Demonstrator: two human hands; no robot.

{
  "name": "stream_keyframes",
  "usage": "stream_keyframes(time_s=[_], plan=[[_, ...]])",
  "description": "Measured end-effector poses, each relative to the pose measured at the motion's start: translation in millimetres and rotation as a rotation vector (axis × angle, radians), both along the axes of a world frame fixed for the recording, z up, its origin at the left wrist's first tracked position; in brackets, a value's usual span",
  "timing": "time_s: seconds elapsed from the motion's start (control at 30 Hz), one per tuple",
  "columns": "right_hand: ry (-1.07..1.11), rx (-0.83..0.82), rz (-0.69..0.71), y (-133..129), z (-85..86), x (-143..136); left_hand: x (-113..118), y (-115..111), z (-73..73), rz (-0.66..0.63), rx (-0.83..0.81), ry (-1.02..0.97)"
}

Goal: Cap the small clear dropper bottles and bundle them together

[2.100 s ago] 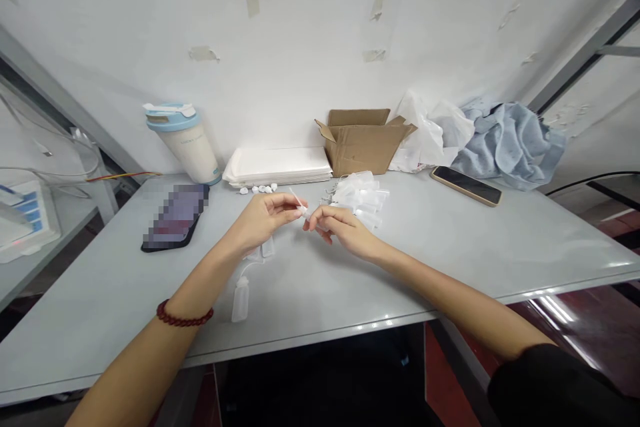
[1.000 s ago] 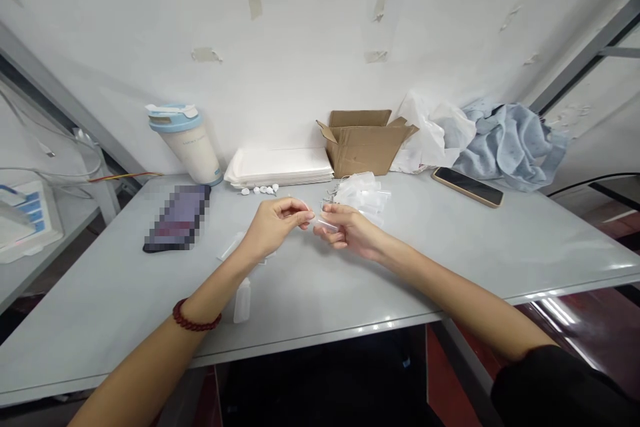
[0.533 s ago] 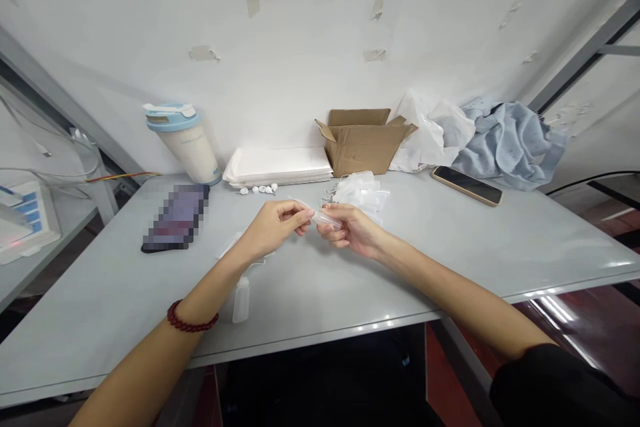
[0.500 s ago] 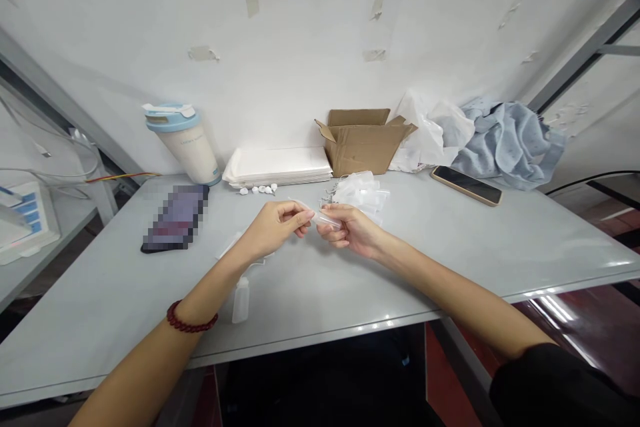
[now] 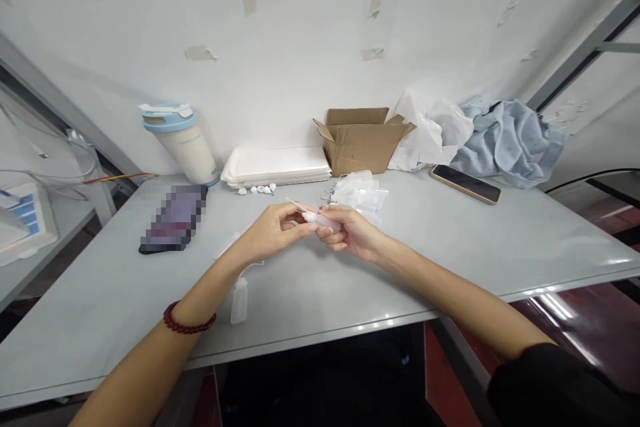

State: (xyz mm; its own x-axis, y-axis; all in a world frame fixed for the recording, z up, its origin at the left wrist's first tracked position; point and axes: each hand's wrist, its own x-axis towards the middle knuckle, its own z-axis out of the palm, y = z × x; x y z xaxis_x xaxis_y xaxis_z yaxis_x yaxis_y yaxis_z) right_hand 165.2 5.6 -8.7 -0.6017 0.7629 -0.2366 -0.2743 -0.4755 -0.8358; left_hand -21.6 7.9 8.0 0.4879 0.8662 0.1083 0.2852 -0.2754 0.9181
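Observation:
A small translucent squeeze bottle [image 5: 327,222] lies in the grip of my right hand [image 5: 354,230], its top end pointing left. At that end is a white cap [image 5: 310,216] with a thin tip; the thumb and fingers of my left hand [image 5: 275,230] close round it. Behind my right hand lies a pile of similar translucent bottles [image 5: 363,193], some with thin metal tips. One upright-looking bottle [image 5: 240,300] with a thin bent tip lies near my left forearm. Further translucent pieces are partly hidden behind that forearm.
Several white caps [image 5: 257,189] lie before a stack of white sheets [image 5: 280,165]. At the back stand a tumbler [image 5: 183,143] and an open cardboard box [image 5: 363,143], beside a plastic bag [image 5: 430,130] and blue cloth [image 5: 510,140]. Phones lie left [image 5: 175,219] and right [image 5: 465,184].
My left fingers have shifted on the bottle's top end, the thumb now lower and straighter. The white cap shows between them. My right hand keeps its hold on the bottle.

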Motion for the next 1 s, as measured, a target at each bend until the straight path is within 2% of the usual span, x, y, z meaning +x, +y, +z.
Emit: stream_keyframes(time_s=[0.13,0.2,0.27,0.33,0.43,0.57,0.67,0.73,1.0], plan=[[-0.090,0.027,-0.042,0.5,-0.2,-0.2,-0.2,0.7,1.2,0.090,0.002,0.038],[-0.175,0.099,-0.098,0.8,-1.8,-1.2,-0.6,2.7,0.3,0.148,-0.003,0.053],[-0.317,0.276,-0.183,1.0,-4.2,-2.3,-1.0,5.0,-1.2,0.205,-0.030,0.051],[-0.497,0.529,-0.260,1.1,-7.3,-3.0,-1.0,7.0,-2.9,0.238,-0.080,0.042],[-0.687,0.850,-0.316,1.2,-11.7,-3.3,-0.5,8.6,-5.7,0.226,-0.161,0.031],[-0.730,0.992,-0.338,0.9,-14.1,-3.1,1.4,7.5,-6.8,0.177,-0.205,0.002],[-0.714,0.974,-0.342,1.5,-13.7,-2.5,3.8,4.6,-5.6,0.178,-0.195,-0.024],[-0.668,0.897,-0.336,2.8,-13.5,-2.1,5.1,2.5,-5.5,0.186,-0.162,-0.025],[-0.299,0.241,-0.167,4.8,-7.9,0.7,7.9,-1.3,-13.1,0.225,0.132,0.022]])
